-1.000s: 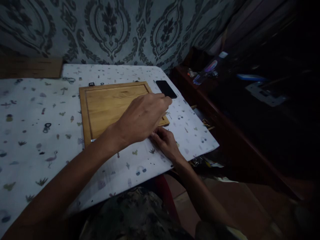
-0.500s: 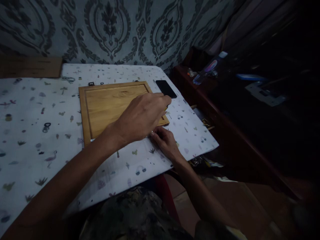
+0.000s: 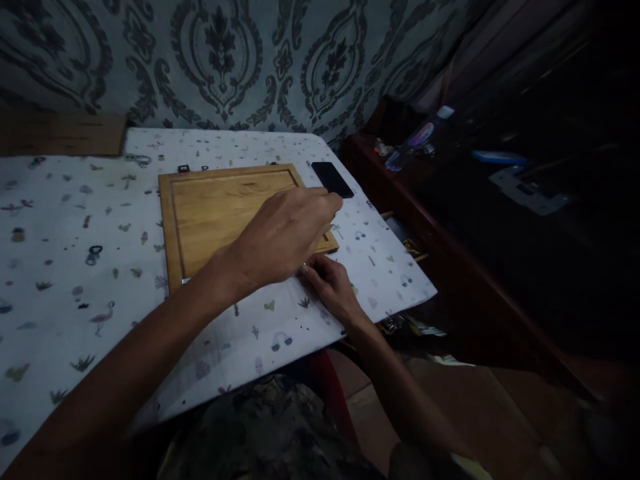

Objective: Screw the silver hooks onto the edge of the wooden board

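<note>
A wooden panel (image 3: 225,210) with a raised frame lies flat on the table, partly covered by my left hand and forearm. My left hand (image 3: 290,230) is closed in a fist above its right part; what the fingers grip is hidden from here. Just below it, my right hand (image 3: 330,283) pinches at the panel's near edge, close to the right corner. A tiny bright spot shows at those fingertips, too small to name. A small shiny metal piece (image 3: 186,281) peeks out by the panel's near left corner, beside my left forearm.
A black phone (image 3: 333,180) lies beyond the panel's right corner. The table has a white printed cloth (image 3: 125,333). Cardboard (image 3: 63,135) rests at back left. On the dark furniture at right are a clear bottle (image 3: 417,140), a blue object (image 3: 500,157) and a metal plate (image 3: 530,190).
Both hands stay in nearly the same place. My left fist has turned slightly, and a bit of yellow that showed under its fingers is now out of sight.
</note>
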Demonstrator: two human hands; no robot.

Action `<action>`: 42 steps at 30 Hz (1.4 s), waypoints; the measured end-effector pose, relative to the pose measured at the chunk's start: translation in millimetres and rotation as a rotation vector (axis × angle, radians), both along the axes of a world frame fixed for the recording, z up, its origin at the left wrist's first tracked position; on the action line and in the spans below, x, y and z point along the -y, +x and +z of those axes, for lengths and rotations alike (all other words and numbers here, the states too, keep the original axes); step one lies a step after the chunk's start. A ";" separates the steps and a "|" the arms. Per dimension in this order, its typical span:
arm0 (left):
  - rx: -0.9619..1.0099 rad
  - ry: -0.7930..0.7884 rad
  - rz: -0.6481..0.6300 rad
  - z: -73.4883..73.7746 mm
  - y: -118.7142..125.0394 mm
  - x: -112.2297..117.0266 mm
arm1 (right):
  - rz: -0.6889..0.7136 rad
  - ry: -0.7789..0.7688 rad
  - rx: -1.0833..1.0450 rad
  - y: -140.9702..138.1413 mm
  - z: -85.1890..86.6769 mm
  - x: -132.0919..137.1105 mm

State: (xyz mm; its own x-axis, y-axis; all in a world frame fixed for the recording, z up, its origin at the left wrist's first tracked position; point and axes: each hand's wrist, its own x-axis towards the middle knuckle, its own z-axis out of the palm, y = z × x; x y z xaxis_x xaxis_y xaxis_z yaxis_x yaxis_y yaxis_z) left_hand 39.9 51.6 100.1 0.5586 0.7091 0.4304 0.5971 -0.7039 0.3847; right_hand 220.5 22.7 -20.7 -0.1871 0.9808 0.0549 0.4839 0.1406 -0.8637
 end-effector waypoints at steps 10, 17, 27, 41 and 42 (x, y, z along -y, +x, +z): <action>-0.056 0.043 -0.035 -0.2 -3.1 1.2 | 0.008 0.010 0.000 -0.5 0.3 -1.4; -0.054 0.014 -0.014 3.2 -1.7 2.8 | 0.010 0.013 -0.002 -0.9 1.1 -0.8; -0.082 0.005 0.008 4.6 -1.2 2.4 | 0.008 0.014 -0.003 -0.1 -0.1 -0.7; -0.074 -0.043 -0.016 8.6 -1.2 1.9 | 0.006 0.022 -0.020 -0.3 0.1 -0.4; -0.065 -0.049 -0.019 8.5 -1.8 1.1 | 0.006 0.024 -0.021 0.1 -0.7 -0.4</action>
